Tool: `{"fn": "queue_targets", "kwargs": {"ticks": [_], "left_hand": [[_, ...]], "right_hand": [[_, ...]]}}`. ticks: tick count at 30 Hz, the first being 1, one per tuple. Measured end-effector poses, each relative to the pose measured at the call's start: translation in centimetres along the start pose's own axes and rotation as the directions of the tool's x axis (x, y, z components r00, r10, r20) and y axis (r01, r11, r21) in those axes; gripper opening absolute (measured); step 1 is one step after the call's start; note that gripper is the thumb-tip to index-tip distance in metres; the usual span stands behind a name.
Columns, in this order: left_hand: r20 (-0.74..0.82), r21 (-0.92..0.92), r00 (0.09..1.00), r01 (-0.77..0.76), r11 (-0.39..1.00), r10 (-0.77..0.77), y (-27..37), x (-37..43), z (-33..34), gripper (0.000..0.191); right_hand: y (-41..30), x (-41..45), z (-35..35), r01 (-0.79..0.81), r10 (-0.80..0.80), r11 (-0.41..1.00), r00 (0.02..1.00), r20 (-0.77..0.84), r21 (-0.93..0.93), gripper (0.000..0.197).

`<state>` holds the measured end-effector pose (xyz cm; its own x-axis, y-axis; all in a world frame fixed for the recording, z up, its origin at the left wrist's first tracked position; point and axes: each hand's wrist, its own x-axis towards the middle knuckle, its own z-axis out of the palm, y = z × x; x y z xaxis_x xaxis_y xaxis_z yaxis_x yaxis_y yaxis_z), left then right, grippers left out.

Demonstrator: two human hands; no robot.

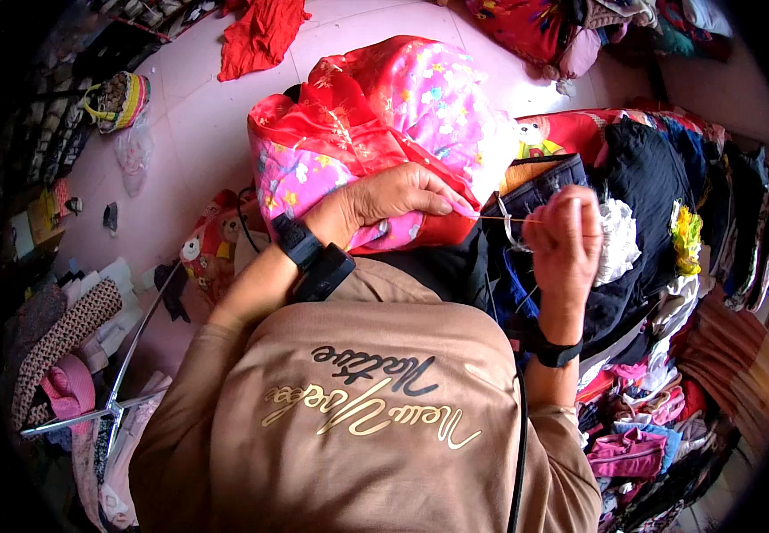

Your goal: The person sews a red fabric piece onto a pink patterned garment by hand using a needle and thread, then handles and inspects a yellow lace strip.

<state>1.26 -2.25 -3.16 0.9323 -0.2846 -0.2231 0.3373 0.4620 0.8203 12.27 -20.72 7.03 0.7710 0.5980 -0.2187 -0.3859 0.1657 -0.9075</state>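
Note:
Across my lap lies a bunched cloth piece, shiny red fabric [351, 106] joined with pink fabric printed with stars and clouds [434, 93]. My left hand [401, 193] pinches the pink edge between thumb and fingers, near the cloth's right corner. From that corner a thin orange-brown thread [501, 218] runs taut to my right hand [563, 240], raised to the right with its fingers curled and slightly blurred. Whether a needle is in those fingers is hidden.
Beside my right hand are white crumpled cloth [617, 243], black cloth [644, 173] and a yellow thread bundle [687, 240]. Folded clothes [631, 453] are piled at lower right. At left are a striped basket [125, 100] and a metal stand [115, 406]. Red cloth [258, 36] lies on the floor.

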Motion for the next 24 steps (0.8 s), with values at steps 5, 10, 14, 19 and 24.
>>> {"fn": "queue_targets", "kwargs": {"ticks": [5,10,14,19,24], "left_hand": [[-0.015,0.017,1.0,0.024,1.0,-0.024,0.1,-0.2,-0.1,0.031],[-0.053,-0.043,0.998,0.027,0.999,-0.029,0.7,-0.4,0.7,0.029],[-0.117,-0.089,0.993,-0.026,0.996,0.016,0.5,-1.0,0.7,0.028],[-0.104,0.029,0.995,0.012,1.0,-0.009,1.0,-1.3,0.6,0.023],[-0.05,0.02,0.998,0.029,0.999,-0.028,1.0,-1.5,0.1,0.016]], "right_hand": [[-1.7,-0.1,-2.0,0.048,-0.046,0.993,0.999,-0.022,0.111,0.011],[-0.8,-0.4,-2.4,0.008,-0.009,1.0,0.997,-0.072,-0.011,0.011],[1.2,-1.6,-3.0,-0.09,0.112,0.919,0.993,0.036,-0.384,0.008],[3.3,-2.8,-2.5,-0.016,0.159,0.708,0.978,0.137,-0.706,0.005],[3.7,-2.9,-1.7,0.038,0.187,0.674,0.957,0.221,-0.738,0.003]]}}
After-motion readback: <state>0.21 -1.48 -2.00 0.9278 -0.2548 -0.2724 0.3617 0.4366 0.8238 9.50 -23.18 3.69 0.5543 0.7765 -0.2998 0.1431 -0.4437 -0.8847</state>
